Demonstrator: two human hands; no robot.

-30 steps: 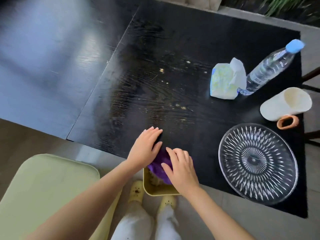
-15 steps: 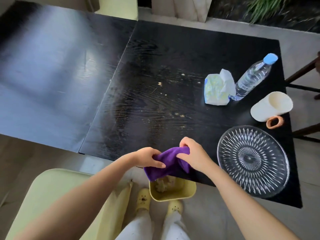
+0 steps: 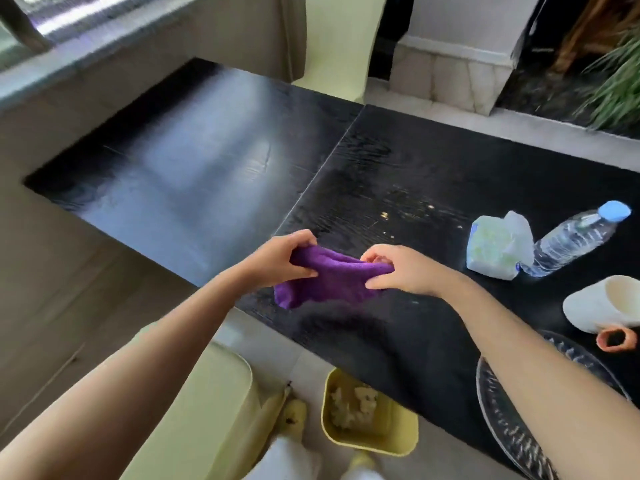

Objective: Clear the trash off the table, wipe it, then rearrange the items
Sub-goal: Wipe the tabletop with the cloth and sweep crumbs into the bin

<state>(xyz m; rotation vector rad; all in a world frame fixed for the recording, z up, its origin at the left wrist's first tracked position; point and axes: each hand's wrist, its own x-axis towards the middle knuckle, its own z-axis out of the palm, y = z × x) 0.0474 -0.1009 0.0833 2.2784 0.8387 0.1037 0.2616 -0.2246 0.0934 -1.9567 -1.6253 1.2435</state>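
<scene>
Chair seat (image 3: 204,410), pale yellow-green, fills the lower left of the frame, w/ a second chair of the same colour (image 3: 332,46) at top centre beyond the table. Black table (image 3: 194,188) runs from mid left to the right edge in two panels; the left panel is bare and glossy, the right one shows wood grain w/ small pale crumbs (image 3: 384,215) scattered right of centre. Left hand (image 3: 282,259) sits just left of centre, fingers clenched around the left end of the purple cloth (image 3: 329,282); right hand (image 3: 403,270) is just right of centre, thumb and fingers pinching the cloth's right end. Cloth is bunched and stretched btwn both hands, held above the table near its front edge, lower part hanging down; can't tell whether it touches the surface. Below centre, on the floor under the table's front edge, a yellow bin (image 3: 370,420) holds crumpled pale trash, w/ yellow shoes (image 3: 294,415) beside it at the bottom. Towards the right, a tissue pack (image 3: 495,249), white w/ green print, sits on the table, touching or just beside a clear water bottle (image 3: 575,239) w/ a blue cap lying tilted at mid right. Below that, a cream mug (image 3: 602,306) lies on its side at the right edge, orange handle down. Glass plate (image 3: 509,434) w/ cut pattern is at lower right, partly hidden by the right forearm.
</scene>
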